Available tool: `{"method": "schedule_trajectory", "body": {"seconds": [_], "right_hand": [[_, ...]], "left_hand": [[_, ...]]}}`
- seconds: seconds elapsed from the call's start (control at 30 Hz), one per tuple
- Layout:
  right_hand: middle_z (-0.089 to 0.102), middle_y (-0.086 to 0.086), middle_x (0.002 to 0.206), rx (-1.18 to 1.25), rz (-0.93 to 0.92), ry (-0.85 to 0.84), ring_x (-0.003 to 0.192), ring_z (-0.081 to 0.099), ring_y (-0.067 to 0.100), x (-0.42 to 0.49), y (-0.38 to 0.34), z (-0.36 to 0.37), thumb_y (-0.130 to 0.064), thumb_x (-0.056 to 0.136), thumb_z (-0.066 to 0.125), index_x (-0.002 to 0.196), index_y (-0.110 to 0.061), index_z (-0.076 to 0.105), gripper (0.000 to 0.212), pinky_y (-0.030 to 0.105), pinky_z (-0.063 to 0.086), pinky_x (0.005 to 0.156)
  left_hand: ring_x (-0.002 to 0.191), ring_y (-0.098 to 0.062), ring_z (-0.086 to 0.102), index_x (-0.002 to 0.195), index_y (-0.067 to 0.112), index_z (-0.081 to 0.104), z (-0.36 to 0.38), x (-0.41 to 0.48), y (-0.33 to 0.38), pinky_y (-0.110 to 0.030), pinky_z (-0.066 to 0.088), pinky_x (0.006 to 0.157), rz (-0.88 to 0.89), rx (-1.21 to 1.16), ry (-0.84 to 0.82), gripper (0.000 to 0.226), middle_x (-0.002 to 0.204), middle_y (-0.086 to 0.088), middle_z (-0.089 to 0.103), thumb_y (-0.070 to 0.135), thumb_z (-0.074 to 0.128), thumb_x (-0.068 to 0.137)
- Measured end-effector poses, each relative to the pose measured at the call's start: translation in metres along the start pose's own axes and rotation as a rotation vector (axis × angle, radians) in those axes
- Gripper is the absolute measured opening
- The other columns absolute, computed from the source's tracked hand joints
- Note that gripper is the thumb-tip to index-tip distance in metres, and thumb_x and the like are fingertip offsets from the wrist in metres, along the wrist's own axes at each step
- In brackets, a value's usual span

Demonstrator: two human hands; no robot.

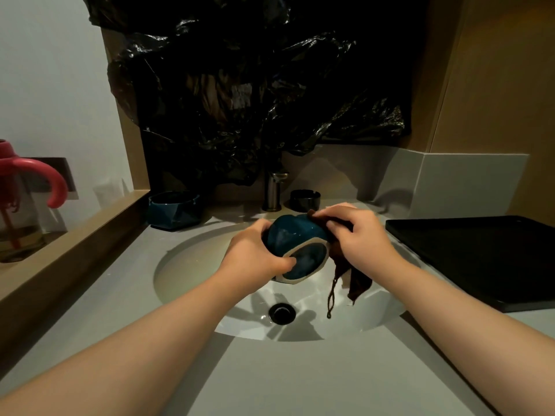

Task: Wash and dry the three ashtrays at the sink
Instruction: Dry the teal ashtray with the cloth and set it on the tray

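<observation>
1. One teal ashtray [295, 235] is gripped, tilted, by the left hand [255, 256] at centre frame, above the sink [192, 265].
2. A brown cloth [357, 283] is pinched against it by the right hand [357, 235].

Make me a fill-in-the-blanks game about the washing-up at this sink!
1. The left hand holds a ___ ashtray above the sink.
2. The right hand rubs it with a cloth whose colour is ___.
3. The black ashtray stands on the ___ side of the tap.

Missing words: blue; brown; right.
</observation>
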State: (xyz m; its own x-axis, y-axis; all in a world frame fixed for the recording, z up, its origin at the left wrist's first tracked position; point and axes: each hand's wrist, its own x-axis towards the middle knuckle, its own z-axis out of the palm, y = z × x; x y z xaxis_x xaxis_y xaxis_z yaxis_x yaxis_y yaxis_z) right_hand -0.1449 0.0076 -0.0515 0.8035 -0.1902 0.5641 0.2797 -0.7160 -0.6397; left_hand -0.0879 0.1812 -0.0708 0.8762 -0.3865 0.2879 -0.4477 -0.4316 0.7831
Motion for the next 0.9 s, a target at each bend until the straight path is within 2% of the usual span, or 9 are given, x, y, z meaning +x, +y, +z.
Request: {"method": "schedule_trajectory", "body": {"seconds": [0.1, 0.23, 0.3, 0.4, 0.47, 0.57, 0.67, 0.77, 0.9], "right_hand": [[0.058, -0.013, 0.101, -0.106, -0.145, 0.007, 0.100, 0.055, 0.007, -0.005, -0.009, 0.007, -0.004, 0.093, 0.051, 0.103, -0.018, 0.071, 0.026, 0.020, 0.048, 0.089], [0.062, -0.004, 0.109, -0.383, -0.427, 0.036, 0.101, 0.056, 0.016, -0.010, -0.013, 0.013, -0.013, 0.088, 0.051, 0.106, -0.019, 0.070, 0.027, 0.032, 0.052, 0.081], [0.062, -0.004, 0.108, -0.297, -0.392, 0.083, 0.100, 0.056, 0.012, -0.008, -0.009, 0.013, -0.014, 0.090, 0.049, 0.105, -0.017, 0.070, 0.026, 0.025, 0.049, 0.083], [0.060, -0.009, 0.103, -0.040, -0.109, 0.118, 0.093, 0.054, -0.003, -0.001, -0.003, 0.007, -0.008, 0.094, 0.048, 0.104, -0.019, 0.069, 0.026, 0.005, 0.039, 0.081], [0.061, -0.009, 0.103, 0.012, 0.011, 0.112, 0.091, 0.053, -0.006, 0.001, 0.000, 0.004, -0.008, 0.095, 0.047, 0.106, -0.021, 0.069, 0.027, 0.001, 0.040, 0.079], [0.061, -0.009, 0.106, -0.037, -0.071, 0.107, 0.097, 0.055, 0.003, -0.005, -0.008, 0.009, -0.009, 0.095, 0.048, 0.108, -0.019, 0.068, 0.026, 0.021, 0.048, 0.089], [0.061, -0.007, 0.109, -0.234, -0.307, 0.111, 0.101, 0.055, 0.012, -0.013, -0.018, 0.015, -0.015, 0.092, 0.046, 0.108, -0.017, 0.068, 0.027, 0.034, 0.052, 0.081], [0.061, -0.006, 0.108, -0.182, -0.327, 0.149, 0.100, 0.056, 0.011, -0.011, -0.015, 0.015, -0.017, 0.090, 0.045, 0.106, -0.017, 0.069, 0.029, 0.033, 0.051, 0.081], [0.059, -0.011, 0.106, 0.074, -0.118, 0.166, 0.100, 0.055, 0.000, -0.007, -0.007, 0.011, -0.010, 0.095, 0.045, 0.106, -0.018, 0.068, 0.027, 0.020, 0.048, 0.086]], "left_hand": [[0.089, -0.009, 0.060, 0.105, 0.034, 0.046, 0.003, -0.002, 0.001, -0.019, 0.049, 0.072, 0.074, 0.111, 0.018, 0.053, 0.091, 0.014, 0.060, 0.026, 0.082, 0.066], [0.084, -0.012, 0.058, 0.103, 0.032, 0.047, 0.006, -0.004, 0.004, -0.020, 0.047, 0.068, 0.147, 0.227, 0.068, 0.048, 0.085, 0.012, 0.057, 0.027, 0.079, 0.067], [0.084, -0.011, 0.057, 0.105, 0.031, 0.050, 0.006, -0.005, 0.005, -0.019, 0.045, 0.068, 0.165, 0.232, 0.109, 0.048, 0.088, 0.012, 0.057, 0.028, 0.079, 0.067], [0.090, -0.011, 0.059, 0.114, 0.028, 0.054, 0.005, -0.006, 0.006, -0.023, 0.051, 0.076, 0.161, 0.172, 0.134, 0.054, 0.096, 0.011, 0.061, 0.028, 0.081, 0.067], [0.092, -0.011, 0.060, 0.117, 0.027, 0.054, 0.004, -0.007, 0.007, -0.023, 0.052, 0.079, 0.152, 0.147, 0.127, 0.057, 0.097, 0.010, 0.062, 0.027, 0.082, 0.067], [0.093, -0.012, 0.060, 0.117, 0.026, 0.053, 0.004, -0.006, 0.006, -0.023, 0.051, 0.078, 0.149, 0.153, 0.123, 0.057, 0.095, 0.010, 0.060, 0.027, 0.081, 0.068], [0.090, -0.012, 0.059, 0.114, 0.027, 0.051, 0.005, -0.007, 0.006, -0.022, 0.050, 0.075, 0.154, 0.175, 0.137, 0.053, 0.089, 0.012, 0.057, 0.028, 0.080, 0.069], [0.089, -0.011, 0.058, 0.116, 0.026, 0.052, 0.006, -0.009, 0.007, -0.024, 0.051, 0.076, 0.168, 0.148, 0.166, 0.054, 0.089, 0.013, 0.056, 0.027, 0.080, 0.069], [0.091, -0.008, 0.057, 0.113, 0.030, 0.052, 0.006, -0.010, 0.007, -0.020, 0.050, 0.079, 0.176, 0.082, 0.176, 0.055, 0.089, 0.020, 0.054, 0.027, 0.082, 0.067]]}}
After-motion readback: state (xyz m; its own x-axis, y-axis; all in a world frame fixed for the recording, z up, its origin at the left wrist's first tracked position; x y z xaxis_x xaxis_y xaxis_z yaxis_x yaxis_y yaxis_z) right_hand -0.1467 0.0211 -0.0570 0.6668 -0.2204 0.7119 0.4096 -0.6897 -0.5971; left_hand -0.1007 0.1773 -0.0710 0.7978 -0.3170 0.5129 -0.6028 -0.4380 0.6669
